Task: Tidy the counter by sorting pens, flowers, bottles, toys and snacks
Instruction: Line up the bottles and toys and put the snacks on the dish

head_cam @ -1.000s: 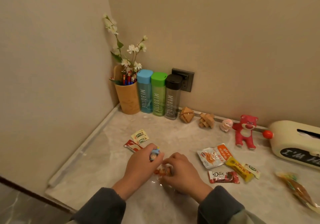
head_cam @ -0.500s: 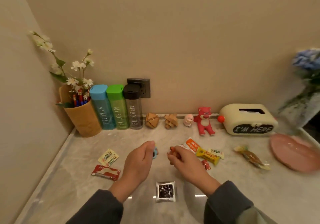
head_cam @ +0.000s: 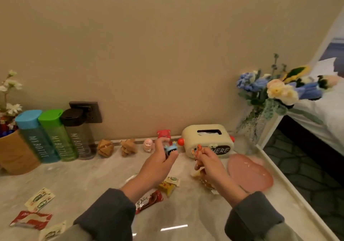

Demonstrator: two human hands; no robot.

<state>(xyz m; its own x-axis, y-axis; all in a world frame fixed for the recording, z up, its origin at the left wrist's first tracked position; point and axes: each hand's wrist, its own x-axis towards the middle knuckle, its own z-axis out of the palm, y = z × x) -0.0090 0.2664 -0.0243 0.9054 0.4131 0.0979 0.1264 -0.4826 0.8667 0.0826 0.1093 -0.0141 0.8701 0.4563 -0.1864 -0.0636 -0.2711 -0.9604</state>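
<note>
Head view: left hand (head_cam: 158, 164) gripped blue toy (head_cam: 170, 150), right hand (head_cam: 211, 163) pinched orange toy (head_cam: 197, 152); pink figurine (head_cam: 148, 145) stood far-left, nearest left hand.

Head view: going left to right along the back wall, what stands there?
Pen cup, blue bottle, green bottle, black bottle, wooden ball puzzle, wooden knot puzzle, pink figurine, red bear, tissue box, flower vase.
</note>
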